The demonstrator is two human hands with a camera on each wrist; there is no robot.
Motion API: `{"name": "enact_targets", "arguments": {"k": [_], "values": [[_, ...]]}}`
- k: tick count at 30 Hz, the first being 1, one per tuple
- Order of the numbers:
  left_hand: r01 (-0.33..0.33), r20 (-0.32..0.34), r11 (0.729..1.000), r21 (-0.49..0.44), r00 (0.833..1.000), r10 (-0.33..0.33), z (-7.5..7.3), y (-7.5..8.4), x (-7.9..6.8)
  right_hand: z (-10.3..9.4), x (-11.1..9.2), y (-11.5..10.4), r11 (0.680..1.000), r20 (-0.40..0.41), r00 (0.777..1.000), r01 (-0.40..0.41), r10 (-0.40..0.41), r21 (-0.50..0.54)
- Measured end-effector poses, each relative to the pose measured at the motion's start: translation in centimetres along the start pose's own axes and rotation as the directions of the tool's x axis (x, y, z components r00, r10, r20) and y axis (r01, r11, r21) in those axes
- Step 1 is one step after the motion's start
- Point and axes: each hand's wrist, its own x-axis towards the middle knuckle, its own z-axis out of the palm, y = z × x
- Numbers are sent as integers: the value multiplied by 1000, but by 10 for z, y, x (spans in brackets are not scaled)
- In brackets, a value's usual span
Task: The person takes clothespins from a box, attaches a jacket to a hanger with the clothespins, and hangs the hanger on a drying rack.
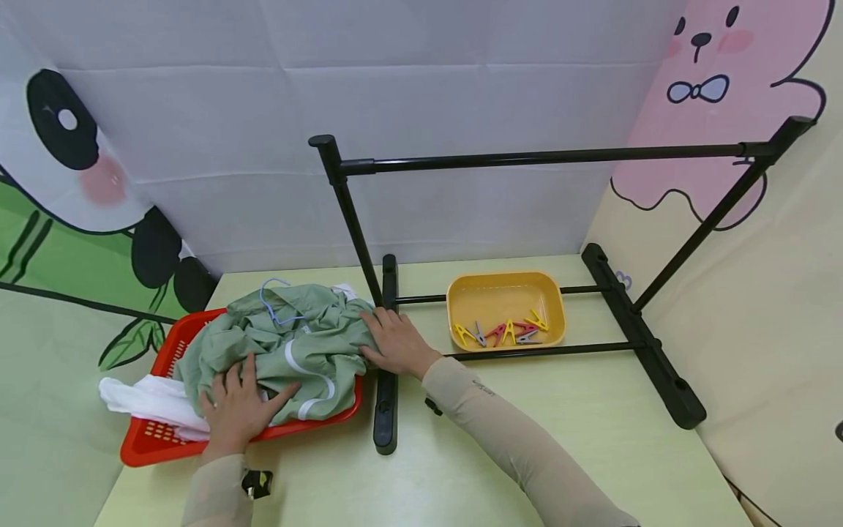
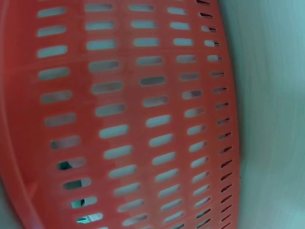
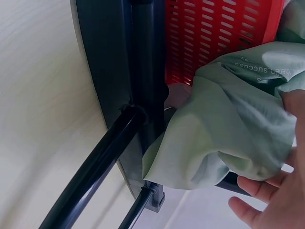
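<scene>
A crumpled green garment [image 1: 329, 307] with white stripes is heaped in a red basket [image 1: 141, 446]. Printed lettering shows on its cloth in the right wrist view. My left hand [image 1: 237, 413] rests on the near side of the heap, fingers spread over the cloth. At the right edge of the heap my right hand [image 1: 398, 342] grips a fold of the green cloth, seen also in the right wrist view. A light blue hanger [image 1: 268, 307] lies on top of the garment. White cloth [image 1: 154, 399] hangs over the basket's left rim. The left wrist view holds only the basket's slotted wall [image 2: 128, 109].
A black rack stands right of the basket, with its foot bar [image 1: 386, 410] close by and a top rail [image 1: 553, 157] above. Between its feet sits a yellow tray [image 1: 503, 289] with several coloured clips [image 1: 508, 331]. A white curtain [image 1: 428, 88] backs the table [image 1: 527, 439].
</scene>
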Motion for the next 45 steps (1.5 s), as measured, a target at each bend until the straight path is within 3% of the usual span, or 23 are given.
{"name": "enact_targets", "arguments": {"k": [25,36,45], "values": [[0,8,1000,-5,1000,0,0,-1,2,-3,10,-3,996,-15,999,-32,31,-82],[-5,-4,1000,-17,1000,4,1,-1,-1,-1,11,-5,990,-160,987,-8,-15,-143],[-13,-15,1000,-25,1000,13,3,-2,0,0,11,-4,986,-209,978,-8,-27,-164]]}}
